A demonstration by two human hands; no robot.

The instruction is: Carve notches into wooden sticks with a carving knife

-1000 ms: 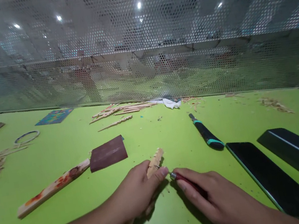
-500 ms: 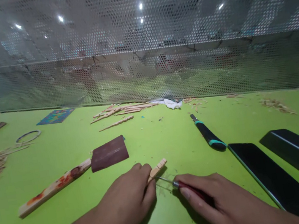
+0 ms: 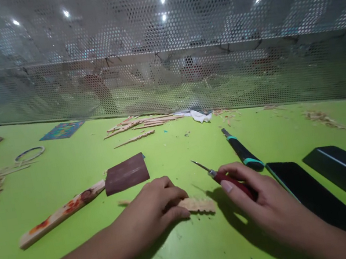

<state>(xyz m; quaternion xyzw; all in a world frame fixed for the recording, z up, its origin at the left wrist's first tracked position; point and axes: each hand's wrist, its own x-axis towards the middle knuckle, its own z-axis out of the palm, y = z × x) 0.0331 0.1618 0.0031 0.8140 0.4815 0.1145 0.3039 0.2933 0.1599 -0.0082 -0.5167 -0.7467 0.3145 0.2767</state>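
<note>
The left hand's (image 3: 149,205) fingers are curled closed over a pale, flat wooden stick with notched edges (image 3: 201,205), low over the lime-green worktop (image 3: 182,257); that grip seems meant to steady it while leaving its toothed end exposed toward three o'clock. The right hand's (image 3: 266,202) fingers are closed round a red-handled tool with a thin metal shaft (image 3: 212,173), its tip apart from the stick, toward twelve, probably held pen-like for control.

Measured from the stick, brown rectangular sandpaper (image 3: 126,173) lies at ten; a black-and-teal-handled knife (image 3: 243,153) at two, just beside a long black slab (image 3: 315,198). These crowd the right hand's outer side. Wider room opens toward twelve, bounded by the perforated metal screen (image 3: 164,82).
</note>
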